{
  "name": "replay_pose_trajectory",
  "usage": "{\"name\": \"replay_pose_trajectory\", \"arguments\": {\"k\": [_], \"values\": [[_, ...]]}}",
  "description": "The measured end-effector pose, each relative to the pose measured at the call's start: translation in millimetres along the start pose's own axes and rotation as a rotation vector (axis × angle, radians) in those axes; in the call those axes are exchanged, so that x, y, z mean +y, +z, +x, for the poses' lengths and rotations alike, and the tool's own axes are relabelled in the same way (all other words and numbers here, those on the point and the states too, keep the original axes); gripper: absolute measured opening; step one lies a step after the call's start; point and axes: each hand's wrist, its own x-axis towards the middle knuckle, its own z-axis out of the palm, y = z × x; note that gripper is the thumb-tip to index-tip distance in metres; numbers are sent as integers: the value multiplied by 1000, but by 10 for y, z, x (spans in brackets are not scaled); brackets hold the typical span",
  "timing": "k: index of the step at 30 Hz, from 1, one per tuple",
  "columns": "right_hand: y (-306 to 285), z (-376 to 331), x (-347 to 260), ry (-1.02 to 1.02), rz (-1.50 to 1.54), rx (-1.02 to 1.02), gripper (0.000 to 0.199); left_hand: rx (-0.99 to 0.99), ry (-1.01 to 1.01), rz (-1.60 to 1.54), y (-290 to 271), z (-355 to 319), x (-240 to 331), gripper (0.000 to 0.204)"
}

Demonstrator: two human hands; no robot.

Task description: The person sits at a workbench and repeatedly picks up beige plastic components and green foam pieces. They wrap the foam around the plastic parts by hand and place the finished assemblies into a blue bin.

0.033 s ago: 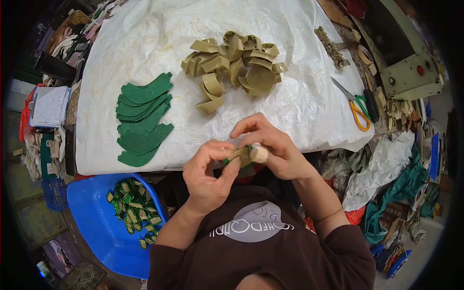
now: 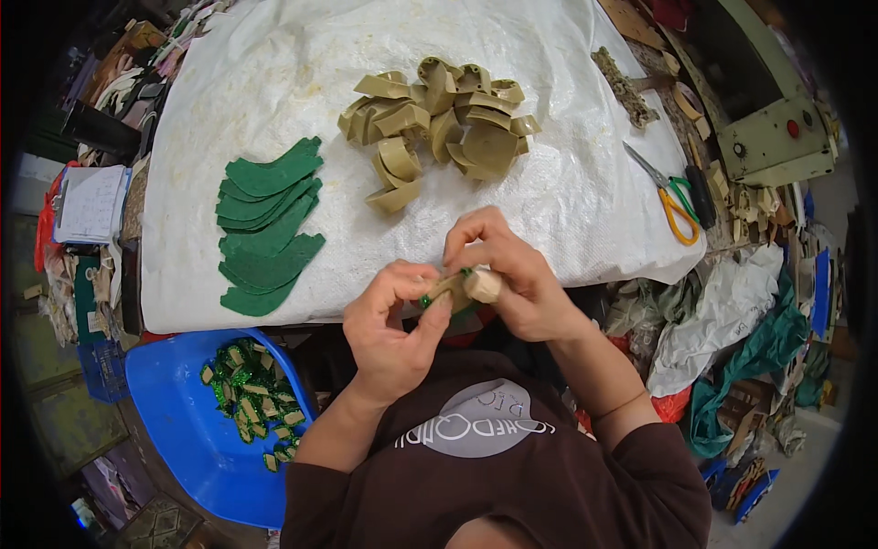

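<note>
In front of my chest, at the table's near edge, both hands hold a tan shoe heel [image 2: 483, 286] with glittery green material along its edges. My left hand [image 2: 391, 316] pinches its left end between thumb and fingers. My right hand [image 2: 512, 274] grips the other end, its index finger bent above the piece. Beyond my hands lies a pile of bare tan shoe heels [image 2: 489, 149]. Curved dark green cut pieces [image 2: 270, 240] lie overlapped in a column to the left. How the green material sits on the heel's underside is hidden.
A white woven sheet [image 2: 567, 197] covers the table. At lower left a blue basin [image 2: 169, 403] holds several green-covered heels [image 2: 261, 398]. Orange-and-green-handled scissors [image 2: 675, 210] lie at the right edge near a grey-green machine [image 2: 777, 142]. A clipboard [image 2: 91, 206] is at far left.
My right hand's fingers have risen slightly and bent more over the heel. My left hand keeps its pinch. The whole view has shifted a little.
</note>
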Motion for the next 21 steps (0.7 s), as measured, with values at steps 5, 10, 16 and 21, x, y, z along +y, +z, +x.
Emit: {"name": "replay_pose_trajectory", "arguments": {"k": [5, 10, 16, 21], "values": [[190, -6, -6, 34, 45, 143, 11, 37, -35, -25, 39, 5, -47, 15], [131, 11, -53, -125, -256, 151, 11, 9, 98, 207, 49, 39, 22, 17], [130, -54, -113, -2, 363, 128, 23, 23, 298, 370, -59, 27, 16, 14], [-30, 24, -45, 427, 526, -91, 50, -77, 546, 600, -153, 31, 10, 19]]}}
